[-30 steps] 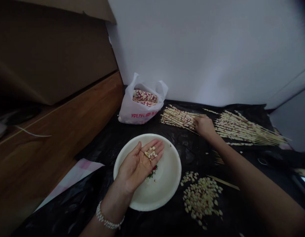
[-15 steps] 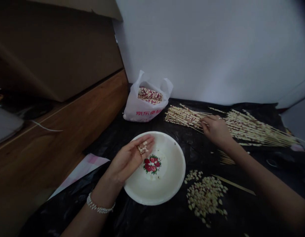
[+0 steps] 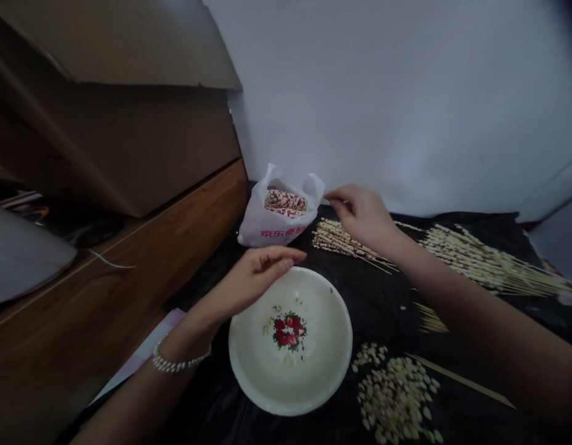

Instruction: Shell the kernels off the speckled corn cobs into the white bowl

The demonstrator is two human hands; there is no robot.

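Black plastic (image 3: 383,293) covers the work area right up to a pale wall (image 3: 383,93) at the far side, I'd guess so stray bits don't get lost. Left hand (image 3: 256,278) hangs over the far left rim of a white bowl (image 3: 327,364), fingers straight and together, thumb alongside, palm turned out of view so I can't tell if anything's in it. A few kernels (image 3: 268,324) lie in the bowl by the red print, where the sides would stop them rolling off. Right hand (image 3: 364,213) is out beside the bag (image 3: 258,224), fingers and thumb bent toward each other next to its right handle, and honestly can't tell if they're pinching it. Bag's mouth gapes, leaving the cobs (image 3: 286,199) easy to get at. Loaded sticks lie in a left bundle (image 3: 335,238) and a right bundle (image 3: 471,256), bare ends pointing right, probably for easy grabbing. Pile (image 3: 395,398) of loose kernels sits near right, handy to the bowl
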